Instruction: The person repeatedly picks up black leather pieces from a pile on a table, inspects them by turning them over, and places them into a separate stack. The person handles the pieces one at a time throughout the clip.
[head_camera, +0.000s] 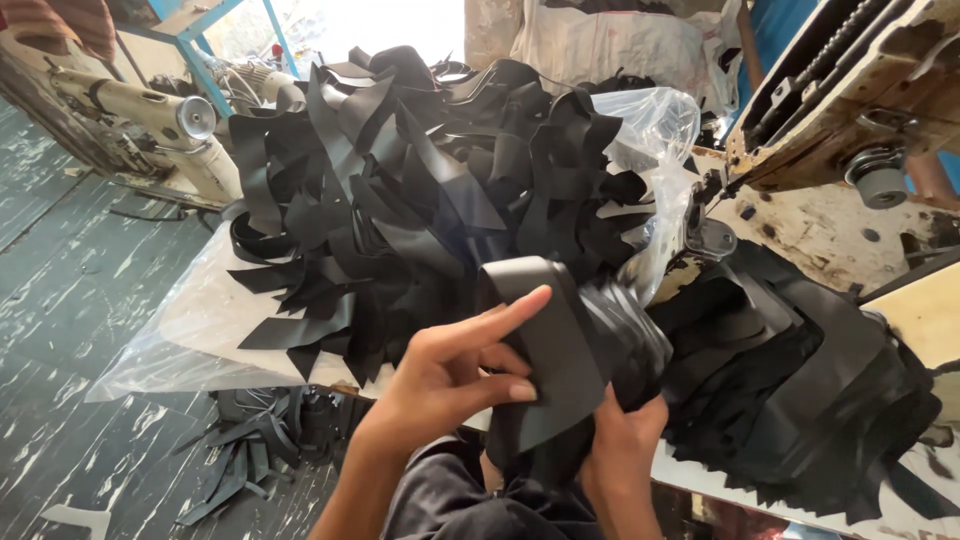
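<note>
Down near the front edge of the table (905, 310), both hands are busy on one black strip (545, 340). The left hand (455, 375) lies over it, index finger stretched out along its upper edge and thumb pressed flat against its face, so the strip is pinched between them. The right hand (625, 440) comes up from below, fingers curled and clamped on a folded bundle of black pieces (625, 340) just right of the strip, touching it. The two hands sit close together, the strip running down between them toward the person's dark lap.

Behind them, further back and to the left, a big heap of black strips (420, 190) is piled loosely on a sheet of clear plastic (190, 330), which droops over the table's left side. To the right, a flatter stack of black cut pieces (800, 390) spreads along the near edge of the table. Above that, at far right, sits a worn sewing machine (850, 90), its needle end hanging just right of the plastic. Another pale sewing machine (150, 120) stands at far left. Down on the dark floorboards, scraps of black material (250, 450) lie scattered beneath the table's left end.
</note>
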